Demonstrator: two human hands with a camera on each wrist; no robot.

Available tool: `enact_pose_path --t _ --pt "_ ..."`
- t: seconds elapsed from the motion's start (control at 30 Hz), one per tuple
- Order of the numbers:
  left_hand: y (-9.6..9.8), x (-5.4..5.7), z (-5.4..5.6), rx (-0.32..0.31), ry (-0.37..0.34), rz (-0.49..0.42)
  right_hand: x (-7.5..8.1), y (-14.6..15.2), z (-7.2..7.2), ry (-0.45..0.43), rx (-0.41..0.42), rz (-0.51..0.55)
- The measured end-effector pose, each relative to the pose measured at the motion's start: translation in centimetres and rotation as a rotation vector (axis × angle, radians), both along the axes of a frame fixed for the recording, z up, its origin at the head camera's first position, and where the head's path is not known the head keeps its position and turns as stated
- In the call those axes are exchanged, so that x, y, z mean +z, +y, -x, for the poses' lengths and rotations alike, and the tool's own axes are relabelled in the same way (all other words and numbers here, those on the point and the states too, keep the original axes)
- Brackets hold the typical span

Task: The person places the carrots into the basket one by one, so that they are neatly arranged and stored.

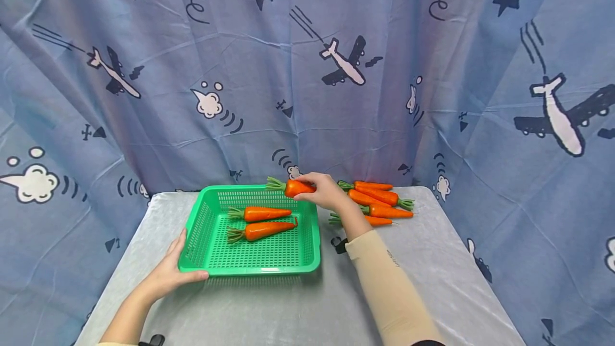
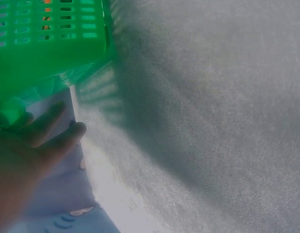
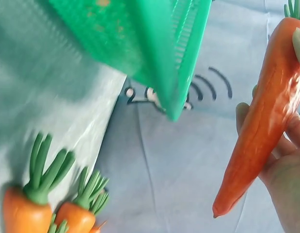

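Note:
My right hand [image 1: 326,190] holds an orange carrot [image 1: 299,188] with green stem stubs above the back right part of a green plastic basket [image 1: 313,239]. In the right wrist view the fingers and thumb are around this carrot [image 3: 261,121], its tip pointing down. Two more carrots, an upper one [image 1: 266,213] and a lower one [image 1: 270,230], lie side by side in the basket. At the basket's front left corner is my left hand [image 1: 168,275], its thumb along the front rim and its fingers extended beside the left wall.
Several carrots [image 1: 377,196] lie in a loose pile on the grey cloth-covered table [image 1: 432,276], right of the basket. A small black object [image 1: 339,244] is near my right forearm. A blue patterned curtain [image 1: 298,95] hangs behind the table and along both sides.

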State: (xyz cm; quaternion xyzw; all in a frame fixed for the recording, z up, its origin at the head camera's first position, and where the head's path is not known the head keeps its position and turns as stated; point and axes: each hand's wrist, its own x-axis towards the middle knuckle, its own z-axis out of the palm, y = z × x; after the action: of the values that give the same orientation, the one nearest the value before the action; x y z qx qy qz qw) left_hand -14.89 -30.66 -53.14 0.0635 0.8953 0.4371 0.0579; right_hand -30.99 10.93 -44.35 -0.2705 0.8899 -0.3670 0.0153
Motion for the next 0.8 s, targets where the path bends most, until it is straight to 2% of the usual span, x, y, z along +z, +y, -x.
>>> enact_pose_path --t 0.37,0.57,0.8 --pt "-0.2 -0.2 0.1 0.008 -0.002 0.005 0.8 -4.6 0.1 -0.014 0.07 -0.023" --pt "-0.2 -0.3 0.1 0.006 -0.002 -0.004 -0.3 -7.0 0.4 -0.054 0.132 -0.032" --pt "-0.3 -0.2 0.1 0.006 0.004 -0.001 -2.1 -9.1 0.2 -0.17 0.13 -0.046"
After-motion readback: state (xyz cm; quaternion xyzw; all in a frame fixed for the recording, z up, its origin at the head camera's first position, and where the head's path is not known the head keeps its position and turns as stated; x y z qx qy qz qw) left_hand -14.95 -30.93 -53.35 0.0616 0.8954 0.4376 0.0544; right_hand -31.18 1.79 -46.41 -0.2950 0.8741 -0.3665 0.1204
